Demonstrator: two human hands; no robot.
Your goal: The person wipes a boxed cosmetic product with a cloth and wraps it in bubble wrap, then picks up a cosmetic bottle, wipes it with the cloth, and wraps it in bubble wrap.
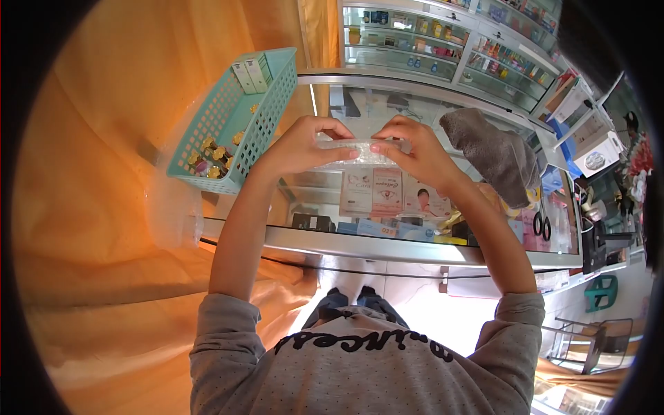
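Note:
Above the glass counter, a flat pack in clear bubbly wrap point(365, 153) is held level between my two hands. My left hand point(304, 146) grips its left end, thumb along the near side and fingers curled over behind. At the other end my right hand point(416, 149) pinches it the same way, with both thumbs close together near the middle. What the wrap encloses cannot be made out. Left of my left hand stands a mint-green plastic basket point(268, 119), holding small white-and-green boxes point(252, 73) and several little bottles with gold flower-shaped caps point(216, 153).
A grey towel point(484, 149) lies right on the glass display counter point(311, 237), near black-handled scissors point(542, 225). Cosmetic boxes point(373, 192) show beneath the glass. Clear bubble wrap point(169, 218) hangs below the basket, beside an orange curtain point(104, 187). Stocked shelves point(408, 45) stand behind.

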